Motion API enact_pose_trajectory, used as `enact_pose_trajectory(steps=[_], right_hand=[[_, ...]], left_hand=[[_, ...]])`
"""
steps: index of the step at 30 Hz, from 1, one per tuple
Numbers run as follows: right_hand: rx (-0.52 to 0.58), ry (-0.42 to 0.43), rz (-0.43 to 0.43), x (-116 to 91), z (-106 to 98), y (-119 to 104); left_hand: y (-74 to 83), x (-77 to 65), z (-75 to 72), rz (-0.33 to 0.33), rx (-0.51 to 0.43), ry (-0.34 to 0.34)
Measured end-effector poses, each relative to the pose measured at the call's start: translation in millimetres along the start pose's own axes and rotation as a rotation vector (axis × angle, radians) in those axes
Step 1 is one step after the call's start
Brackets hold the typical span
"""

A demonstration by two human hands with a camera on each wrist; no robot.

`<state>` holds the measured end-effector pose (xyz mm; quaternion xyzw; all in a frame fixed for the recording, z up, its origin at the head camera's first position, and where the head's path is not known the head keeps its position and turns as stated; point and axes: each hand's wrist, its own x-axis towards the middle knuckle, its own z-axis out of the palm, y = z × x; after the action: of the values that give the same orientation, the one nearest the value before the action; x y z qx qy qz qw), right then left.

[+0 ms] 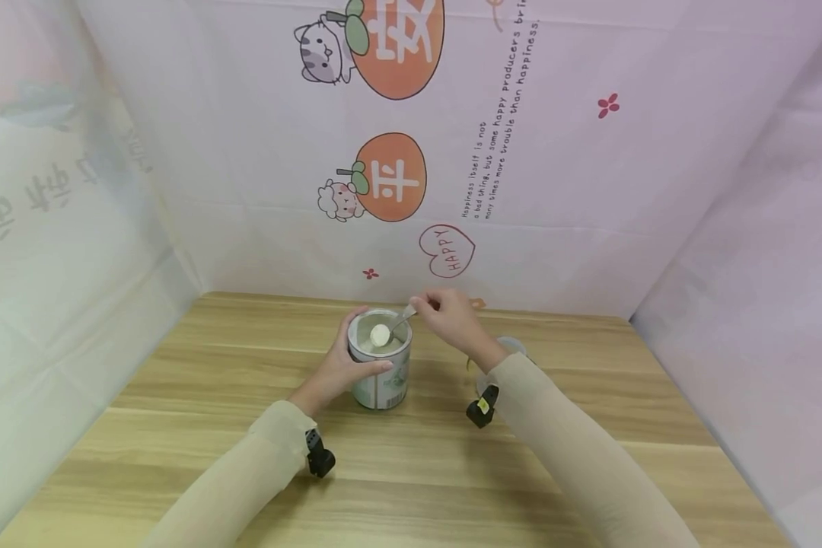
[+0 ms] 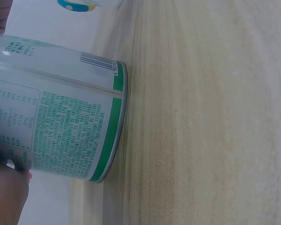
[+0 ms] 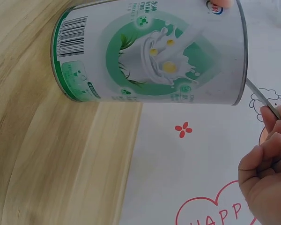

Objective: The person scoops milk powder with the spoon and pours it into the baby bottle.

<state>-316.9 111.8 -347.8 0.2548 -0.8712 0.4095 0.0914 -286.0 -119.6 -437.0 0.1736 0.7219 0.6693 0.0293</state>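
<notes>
A milk powder can [image 1: 390, 384], white and green with its top uncovered, stands on the wooden table in the head view. My left hand [image 1: 342, 365] grips it from the left, the thumb across the near side. With thumb and fingertips, my right hand [image 1: 452, 316] pinches the handle of a metal spoon [image 1: 403, 315] above the can's right rim. Pale powder [image 1: 380, 336] heaps in the spoon's bowl, at the can's mouth. In the right wrist view the spoon [image 3: 261, 95] slants into the can [image 3: 154, 56]; its bowl is hidden there. Printed text covers the can [image 2: 68, 131] in the left wrist view.
A clear cup [image 1: 512, 345] stands right of the can, partly hidden behind my right forearm. The wooden table [image 1: 411, 472] meets a printed cloth backdrop [image 1: 548, 251] at the back, with cloth on both sides. Each wrist wears a small black camera [image 1: 320, 459].
</notes>
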Motion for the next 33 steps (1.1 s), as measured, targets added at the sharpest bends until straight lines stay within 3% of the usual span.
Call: enact_pose_trajectory(steps=[7,16,30,33], right_hand=[[0.073,-0.013,0.090,-0.7,-5.3,-3.2],[0.080,-0.009,0.149,0.1,-17.1,-10.8],[0.142,0.016,0.133,-3.6,-33.1,-14.5],[0.133,0.024,0.128,-4.3,-37.4,-14.3]], left_hand=[[0.1,0.9,1.0,0.008,-0.009,0.004],[-0.1,1.6,1.2,-0.001,-0.002,0.007],[0.5,0.6,0.3,-0.025,-0.002,0.005],[13.7,-5.3,2.2,-0.035,0.002,0.003]])
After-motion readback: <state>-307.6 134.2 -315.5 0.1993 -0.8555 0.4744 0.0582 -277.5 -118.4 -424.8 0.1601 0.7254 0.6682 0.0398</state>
